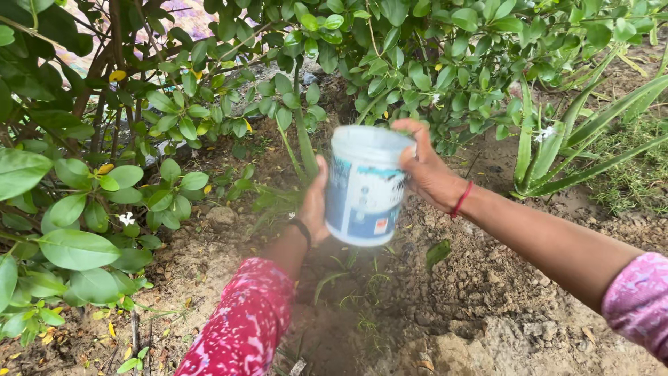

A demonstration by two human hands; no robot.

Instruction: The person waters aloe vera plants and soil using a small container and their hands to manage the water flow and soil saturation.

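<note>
Garden soil [487, 292]; hands on bucket [362, 184] (tilted)

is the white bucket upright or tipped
Tipped. The white plastic bucket leans with its rim toward the shrubs, held between the right hand and left hand above bare soil.

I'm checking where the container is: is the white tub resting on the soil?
No, the tub is held up above the soil by the right hand, with the left hand behind it.
</note>
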